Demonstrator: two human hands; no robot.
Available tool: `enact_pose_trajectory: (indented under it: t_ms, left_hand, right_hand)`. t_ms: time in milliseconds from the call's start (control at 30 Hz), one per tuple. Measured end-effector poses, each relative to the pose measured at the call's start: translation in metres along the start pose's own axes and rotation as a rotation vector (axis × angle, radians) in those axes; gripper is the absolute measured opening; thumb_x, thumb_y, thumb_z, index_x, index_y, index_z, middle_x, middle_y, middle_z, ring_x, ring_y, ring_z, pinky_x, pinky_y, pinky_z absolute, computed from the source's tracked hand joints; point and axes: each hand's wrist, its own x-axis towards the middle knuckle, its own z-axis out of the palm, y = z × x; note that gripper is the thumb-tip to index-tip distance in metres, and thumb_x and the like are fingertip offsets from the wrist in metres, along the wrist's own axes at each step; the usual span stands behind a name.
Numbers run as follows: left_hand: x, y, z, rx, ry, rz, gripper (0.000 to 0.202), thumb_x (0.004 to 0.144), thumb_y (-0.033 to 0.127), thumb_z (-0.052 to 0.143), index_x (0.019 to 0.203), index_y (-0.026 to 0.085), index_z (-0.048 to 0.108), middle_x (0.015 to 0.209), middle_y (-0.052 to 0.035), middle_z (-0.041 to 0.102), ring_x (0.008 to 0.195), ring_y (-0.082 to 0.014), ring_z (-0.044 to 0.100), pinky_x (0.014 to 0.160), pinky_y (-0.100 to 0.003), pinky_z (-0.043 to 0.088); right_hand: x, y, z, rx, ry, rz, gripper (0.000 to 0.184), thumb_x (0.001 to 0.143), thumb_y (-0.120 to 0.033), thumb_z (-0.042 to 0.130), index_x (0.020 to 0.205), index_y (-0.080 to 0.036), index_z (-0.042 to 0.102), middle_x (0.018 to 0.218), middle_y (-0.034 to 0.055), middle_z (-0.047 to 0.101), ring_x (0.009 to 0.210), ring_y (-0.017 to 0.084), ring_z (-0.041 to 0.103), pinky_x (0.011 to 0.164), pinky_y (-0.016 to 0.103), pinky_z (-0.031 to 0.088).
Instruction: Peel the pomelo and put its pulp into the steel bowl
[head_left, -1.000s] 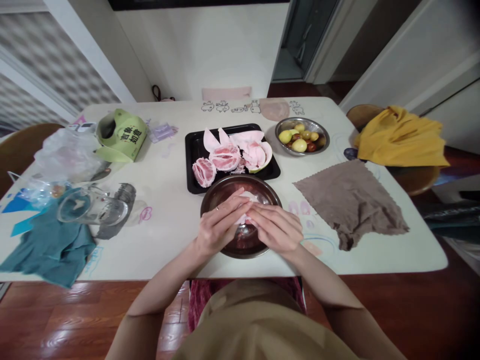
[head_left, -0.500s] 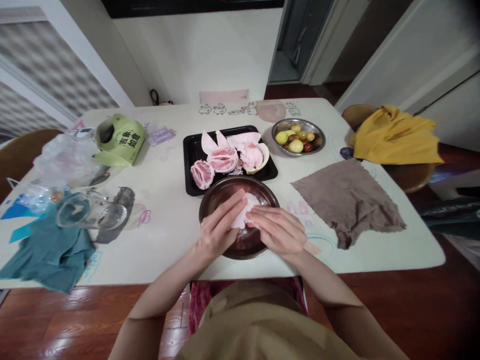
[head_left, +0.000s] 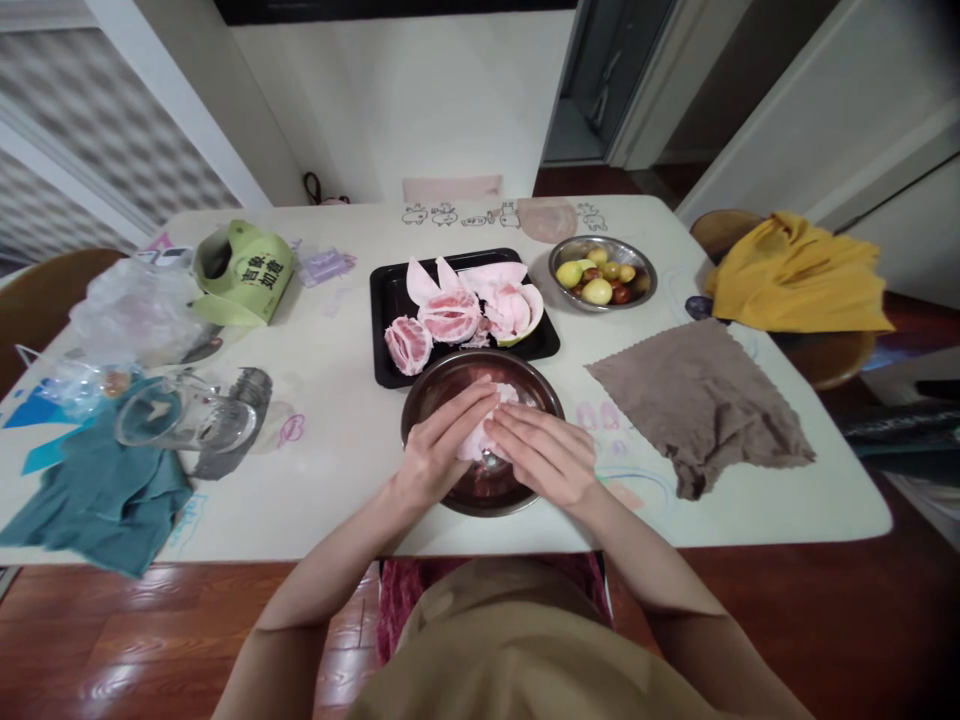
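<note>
Over the metal bowl (head_left: 491, 500) at the front of the table, both hands hold a pale pink pomelo piece (head_left: 475, 446). My left hand (head_left: 436, 448) has its fingers closed along the piece's left side. From the right, my right hand (head_left: 546, 452) presses its fingers on top of the piece, and its fingertips hide part of it. Just behind the bowl, a black tray (head_left: 388, 290) carries peeled pomelo chunks (head_left: 450, 318) with pink flesh, along with pale rind pieces (head_left: 517, 310).
A steel bowl (head_left: 646, 290) of small yellow and red fruits stands behind right. A brown cloth (head_left: 690, 400) lies at right, near a yellow cloth (head_left: 802, 275) on a chair. At left are a glass pitcher (head_left: 187, 415), teal cloth (head_left: 105, 490), plastic bag (head_left: 135, 310) and green container (head_left: 251, 270).
My right hand's fingers have shifted left and flattened over the pomelo piece, covering more of it. My left hand stays nearly in place. The view has shifted slightly.
</note>
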Motion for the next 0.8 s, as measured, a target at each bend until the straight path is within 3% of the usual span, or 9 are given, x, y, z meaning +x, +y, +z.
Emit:
enact_pose_trajectory:
  t_ms: [133,333,567,800]
  left_hand:
    - [-0.001,0.001,0.000,0.019,-0.019,0.069,0.052,0.100,0.006,0.054,0.151,0.016,0.051,0.144,-0.0147,0.064,0.140,-0.0241,0.059,0.116,-0.039,0.056]
    - [-0.001,0.001,0.000,0.016,-0.017,0.099,0.050,0.102,0.011,0.054,0.151,0.019,0.050,0.142,-0.0122,0.066,0.139,-0.0253,0.060,0.113,-0.041,0.058]
    - [-0.001,0.002,0.000,0.016,-0.009,0.100,0.049,0.105,0.014,0.049,0.154,0.017,0.048,0.146,-0.0135,0.063,0.144,-0.0278,0.055,0.117,-0.044,0.055]
    - [0.001,0.005,0.001,0.037,0.053,0.137,0.051,0.103,0.014,0.055,0.153,0.021,0.049,0.145,-0.0103,0.065,0.139,-0.0271,0.060,0.115,-0.044,0.058]
  right_hand:
    - [-0.001,-0.008,0.001,-0.020,0.057,0.060,0.022,0.096,-0.008,0.061,0.109,-0.018,0.075,0.095,0.0055,0.081,0.098,0.018,0.078,0.089,0.029,0.067]
    - [0.005,-0.012,0.004,0.001,0.148,0.163,0.023,0.093,-0.003,0.058,0.104,-0.016,0.074,0.087,0.0072,0.079,0.084,0.018,0.077,0.080,0.027,0.065]
    - [0.011,-0.014,0.007,0.038,0.235,0.315,0.023,0.092,-0.004,0.059,0.099,-0.021,0.072,0.081,0.0028,0.077,0.074,0.016,0.074,0.071,0.027,0.062]
    - [0.012,-0.013,0.010,0.053,0.300,0.410,0.019,0.094,-0.009,0.063,0.097,-0.025,0.074,0.077,0.0011,0.075,0.067,0.017,0.069,0.062,0.030,0.059]
